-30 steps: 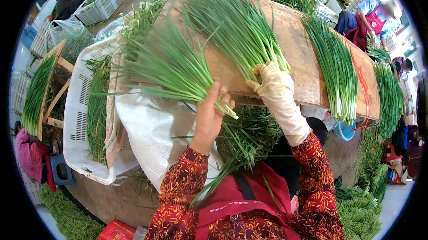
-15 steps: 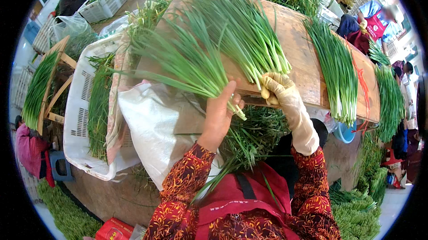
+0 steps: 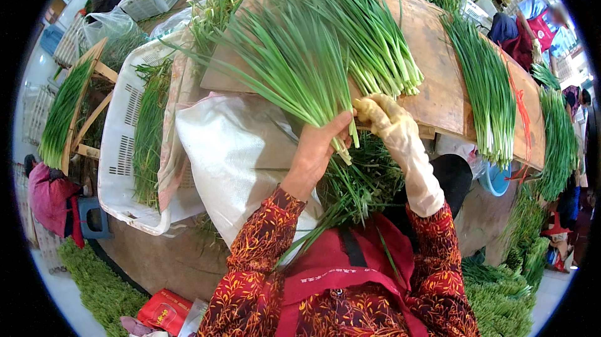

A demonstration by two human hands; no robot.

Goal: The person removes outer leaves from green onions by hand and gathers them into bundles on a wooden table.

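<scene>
My left hand (image 3: pixel 316 152), bare, is closed around the white lower stems of a fanned bunch of garlic chives (image 3: pixel 291 77). The leaves spread up and to the left, over the near edge of the wooden board (image 3: pixel 432 102). My right hand (image 3: pixel 382 114), in a pale rubber glove, has its thumb and fingers pinched on chive stems at the right edge of that bunch. Just beyond it lies a loose pile of chives (image 3: pixel 382 49) on the board, its white ends toward me. Farther right on the board rests a neat chive bundle (image 3: pixel 482 93).
Left of me stands a white plastic crate (image 3: pixel 119 168) with chives, beside a white woven sack (image 3: pixel 219 149). Red ties (image 3: pixel 521 105) lie at the board's right end, above a blue basin (image 3: pixel 494 180). Leaf scraps (image 3: pixel 357 180) hang below the board. A co-worker (image 3: pixel 538 30) is at far right.
My right hand has moved slightly left from the pile's stem ends to the bunch in my left hand. That bunch has swung more upright and looks fuller.
</scene>
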